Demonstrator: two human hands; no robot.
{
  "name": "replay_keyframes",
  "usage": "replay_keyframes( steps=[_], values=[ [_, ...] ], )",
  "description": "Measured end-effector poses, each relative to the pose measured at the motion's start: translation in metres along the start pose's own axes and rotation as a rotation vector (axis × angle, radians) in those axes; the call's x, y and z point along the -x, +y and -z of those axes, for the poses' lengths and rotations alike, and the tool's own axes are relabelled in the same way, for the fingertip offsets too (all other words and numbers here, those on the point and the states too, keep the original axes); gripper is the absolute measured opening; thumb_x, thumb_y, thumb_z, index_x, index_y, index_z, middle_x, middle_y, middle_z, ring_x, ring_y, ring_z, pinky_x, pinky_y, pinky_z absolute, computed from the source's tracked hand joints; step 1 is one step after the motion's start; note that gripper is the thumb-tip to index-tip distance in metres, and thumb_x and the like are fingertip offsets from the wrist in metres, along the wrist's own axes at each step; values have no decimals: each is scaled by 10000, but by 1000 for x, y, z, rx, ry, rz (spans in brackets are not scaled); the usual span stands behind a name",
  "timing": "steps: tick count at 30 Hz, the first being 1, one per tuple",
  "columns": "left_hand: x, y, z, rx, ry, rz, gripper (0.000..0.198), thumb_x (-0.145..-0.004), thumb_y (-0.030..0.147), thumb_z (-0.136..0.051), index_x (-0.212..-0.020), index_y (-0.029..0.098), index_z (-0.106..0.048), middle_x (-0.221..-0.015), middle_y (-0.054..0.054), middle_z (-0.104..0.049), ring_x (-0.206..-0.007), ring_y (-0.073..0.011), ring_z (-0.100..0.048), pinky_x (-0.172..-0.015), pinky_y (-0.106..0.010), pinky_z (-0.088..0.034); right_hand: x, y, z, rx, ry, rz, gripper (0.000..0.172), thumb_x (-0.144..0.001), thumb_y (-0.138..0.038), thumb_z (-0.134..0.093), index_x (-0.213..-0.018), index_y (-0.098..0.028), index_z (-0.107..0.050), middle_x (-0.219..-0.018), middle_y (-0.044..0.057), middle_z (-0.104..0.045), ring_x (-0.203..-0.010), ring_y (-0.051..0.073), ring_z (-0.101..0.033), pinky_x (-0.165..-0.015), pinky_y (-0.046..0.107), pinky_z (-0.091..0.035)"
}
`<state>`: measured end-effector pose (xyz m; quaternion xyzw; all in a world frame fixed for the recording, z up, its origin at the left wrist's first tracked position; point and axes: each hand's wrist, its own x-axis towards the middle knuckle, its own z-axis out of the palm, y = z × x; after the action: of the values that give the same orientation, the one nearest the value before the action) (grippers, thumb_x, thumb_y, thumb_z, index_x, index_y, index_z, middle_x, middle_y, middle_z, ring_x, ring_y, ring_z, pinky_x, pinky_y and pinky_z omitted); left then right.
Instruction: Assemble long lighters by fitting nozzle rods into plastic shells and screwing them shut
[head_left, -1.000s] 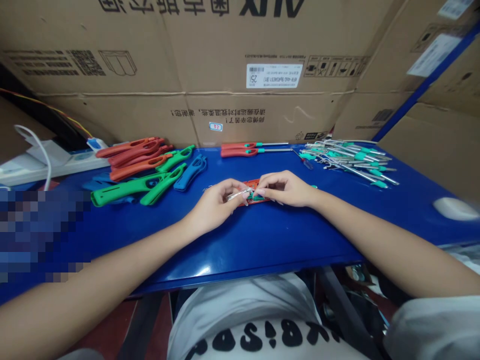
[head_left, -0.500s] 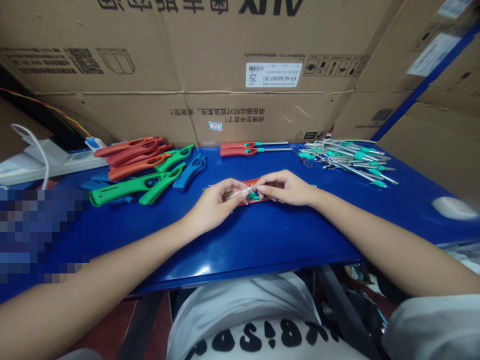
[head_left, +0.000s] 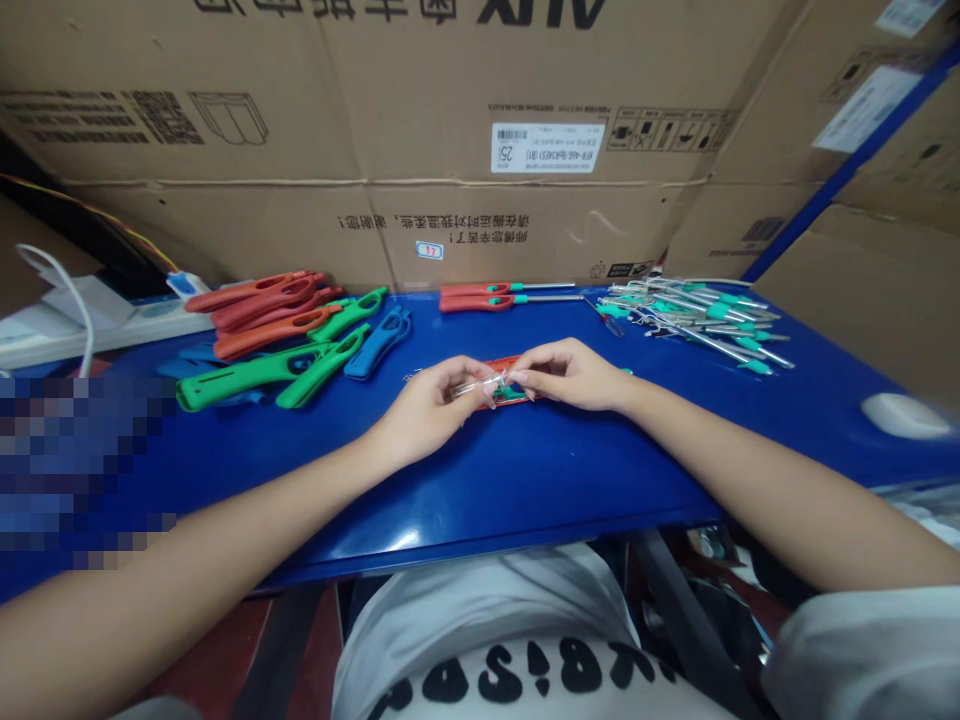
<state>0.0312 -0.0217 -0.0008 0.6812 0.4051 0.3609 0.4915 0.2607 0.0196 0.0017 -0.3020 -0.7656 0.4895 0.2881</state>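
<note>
My left hand is closed on a small clear tube-like piece, pinched between thumb and fingers. My right hand pinches at the right end of that piece; what lies between its fingertips is too small to make out. Beneath both hands a red lighter handle shell lies on the blue table, with green parts in it. Most of the shell is hidden by the fingers.
Red, green and blue lighter shells are piled at the left. Two red lighters with metal rods lie at the back. Metal rods with green ends are heaped at the right, near a white mouse-shaped object. A cardboard box stands behind.
Both hands stay in nearly the same place over the red shell, the clear piece still held. Only a very slight shift of the fingers and of the camera shows.
</note>
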Motion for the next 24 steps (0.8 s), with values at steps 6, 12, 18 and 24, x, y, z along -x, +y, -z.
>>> replay_keyframes(
  steps=[6, 12, 18, 24],
  values=[
    [0, -1, 0, -4, -13, -4, 369, -895, 482, -686, -1044, 145, -650, -845, -50, -726, -737, -151, -646, -679, -269, -502, -1, 1, 0, -9, 18, -6, 424, -819, -549, -738, -868, -129, -721, -719, 13, -646, -624, 105, -515, -589, 254, -413],
    [0, -2, 0, 9, -15, -7, 391, -880, 508, -697, -1028, 149, -653, -849, -54, -727, -738, -155, -649, -684, -277, -504, -1, 1, 0, -17, 25, -9, 428, -810, -559, -745, -870, -136, -710, -712, 9, -642, -613, 99, -500, -570, 244, -394],
    [0, -2, 1, -1, -14, -13, 380, -885, 507, -693, -1023, 156, -653, -840, -53, -726, -739, -159, -653, -665, -274, -505, -1, 0, 0, -10, 22, -21, 425, -828, -559, -727, -877, -137, -707, -679, -9, -613, -596, 91, -483, -555, 238, -382],
    [-1, -3, 1, 6, -17, -11, 384, -885, 501, -693, -1035, 150, -649, -849, -52, -726, -743, -155, -650, -685, -276, -504, -1, 0, 0, -25, 26, -12, 415, -828, -541, -735, -878, -130, -707, -684, -6, -615, -588, 90, -482, -547, 236, -378]
  ],
)
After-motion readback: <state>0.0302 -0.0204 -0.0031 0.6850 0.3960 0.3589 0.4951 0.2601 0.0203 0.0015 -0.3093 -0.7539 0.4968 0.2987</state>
